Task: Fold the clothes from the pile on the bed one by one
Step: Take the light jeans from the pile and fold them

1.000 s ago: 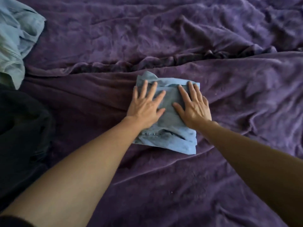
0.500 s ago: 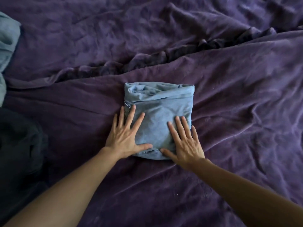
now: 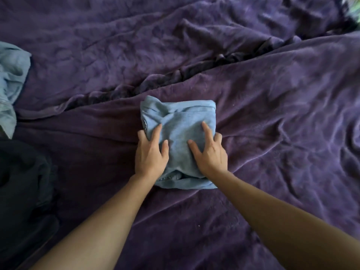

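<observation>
Head view, one frame.

Folded blue garment (image 3: pixel 180 133) lay near frame centre on the purple blanket (image 3: pixel 282 137), as a compact, roughly square bundle. Its near edge, at 6 o'clock, showed loose layers and a stitched hem.

Left hand (image 3: pixel 151 155) was on the bundle's 9 o'clock side. Forefinger and thumb lay spread on the top cloth. One further finger curved down over the left edge. The remaining fingers were hidden, so their lie could not be told.

Right hand (image 3: pixel 211 153) was on the 3 o'clock side, mirrored. Forefinger and thumb lay spread on top, and the outer fingers curled over the right edge. The two thumbs were apart, with bare cloth between them. Both forearms entered from 6 o'clock.

Surroundings: a crumpled light-blue cloth (image 3: pixel 11 78) at 9 o'clock, at the frame edge and well apart from the bundle. A dark garment (image 3: pixel 23 188) at 8 o'clock, just below that cloth. A rumpled ridge in the blanket ran from 9 o'clock up toward 2 o'clock, passing behind the bundle.
</observation>
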